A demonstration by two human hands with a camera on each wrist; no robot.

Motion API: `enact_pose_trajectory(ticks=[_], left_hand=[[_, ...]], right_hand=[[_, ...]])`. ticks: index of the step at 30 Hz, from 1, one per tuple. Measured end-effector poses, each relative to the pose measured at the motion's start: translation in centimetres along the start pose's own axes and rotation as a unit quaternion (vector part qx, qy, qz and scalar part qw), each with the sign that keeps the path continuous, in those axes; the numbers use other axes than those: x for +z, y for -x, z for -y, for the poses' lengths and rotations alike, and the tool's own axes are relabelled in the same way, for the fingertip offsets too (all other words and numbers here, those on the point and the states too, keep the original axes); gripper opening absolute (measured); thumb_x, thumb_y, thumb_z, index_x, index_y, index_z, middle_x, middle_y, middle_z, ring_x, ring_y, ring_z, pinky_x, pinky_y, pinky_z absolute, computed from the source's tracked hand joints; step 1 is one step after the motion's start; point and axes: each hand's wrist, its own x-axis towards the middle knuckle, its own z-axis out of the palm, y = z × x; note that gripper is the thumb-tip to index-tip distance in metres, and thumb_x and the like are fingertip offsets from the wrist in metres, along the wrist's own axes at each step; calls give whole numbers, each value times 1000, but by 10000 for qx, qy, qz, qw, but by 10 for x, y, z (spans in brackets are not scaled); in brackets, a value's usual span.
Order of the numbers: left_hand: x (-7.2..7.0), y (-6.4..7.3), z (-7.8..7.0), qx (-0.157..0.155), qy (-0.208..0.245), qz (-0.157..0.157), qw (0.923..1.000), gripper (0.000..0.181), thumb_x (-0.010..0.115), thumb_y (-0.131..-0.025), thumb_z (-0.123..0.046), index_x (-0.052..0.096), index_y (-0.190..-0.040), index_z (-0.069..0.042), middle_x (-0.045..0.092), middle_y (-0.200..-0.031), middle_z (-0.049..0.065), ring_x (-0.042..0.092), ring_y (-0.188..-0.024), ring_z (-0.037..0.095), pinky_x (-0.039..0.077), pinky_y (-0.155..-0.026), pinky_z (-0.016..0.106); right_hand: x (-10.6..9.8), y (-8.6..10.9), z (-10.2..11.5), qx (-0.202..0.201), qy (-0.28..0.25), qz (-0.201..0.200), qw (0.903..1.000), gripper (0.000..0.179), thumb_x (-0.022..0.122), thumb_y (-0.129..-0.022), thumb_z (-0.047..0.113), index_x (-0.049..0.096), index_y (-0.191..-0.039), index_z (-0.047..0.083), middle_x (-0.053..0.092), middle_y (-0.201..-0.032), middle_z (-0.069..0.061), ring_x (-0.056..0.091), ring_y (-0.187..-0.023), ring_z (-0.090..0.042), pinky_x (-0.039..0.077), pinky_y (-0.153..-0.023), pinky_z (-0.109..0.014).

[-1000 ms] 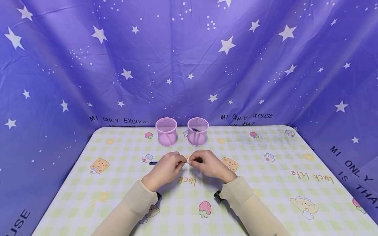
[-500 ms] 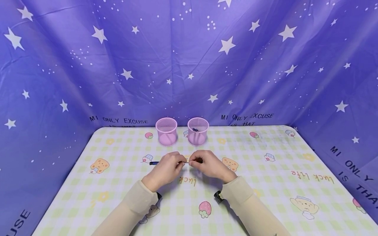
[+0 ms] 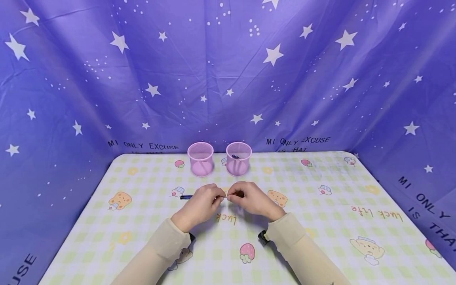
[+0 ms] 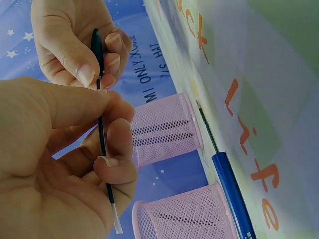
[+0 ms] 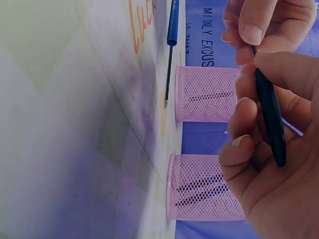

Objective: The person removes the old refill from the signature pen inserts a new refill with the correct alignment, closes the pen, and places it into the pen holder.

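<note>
My left hand [image 3: 202,201] pinches a thin dark pen refill [image 4: 102,134] with a clear tail end, seen in the left wrist view. With its fingers curled, my right hand [image 3: 249,197] holds a dark tapered pen tip section [image 5: 271,119]. The refill's upper end meets this section between the two hands; how far it goes in is hidden by the fingers. On the table just beyond my left hand lies a blue pen barrel [image 4: 232,191], with a bare refill [image 5: 168,79] sticking out of its end. In the head view, my left hand covers most of that barrel [image 3: 185,197].
Two pink mesh pen holders stand side by side at the table's back edge. The right holder [image 3: 239,168] contains two dark slender things; the left holder [image 3: 201,168] shows one. A starry purple curtain [image 3: 228,79] hangs close behind the checked tablecloth [image 3: 306,221].
</note>
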Motion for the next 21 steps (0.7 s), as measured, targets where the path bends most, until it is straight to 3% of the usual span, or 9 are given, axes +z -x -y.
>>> enact_pose_trajectory(ticks=[14,21], left_hand=[[-3,1,-2,-6,17,81,10000,11,65,-86,-2,72,-92,-8,61,-82,-5,57,-75,7,50,-71,25],[-11,0,2,-198,-191,198,9994,13,67,-85,-6,72,-97,-10,64,-87,-3,59,-78,8,51,-73,26]], right_hand=[[-1,-1,0,-32,71,60,10000,7,64,-91,15,70,-88,16,61,-79,11,55,-69,-7,49,-65,-26],[-3,1,-1,-57,81,-27,9999,6,65,-90,15,70,-87,15,61,-79,10,56,-70,-7,49,-66,-26]])
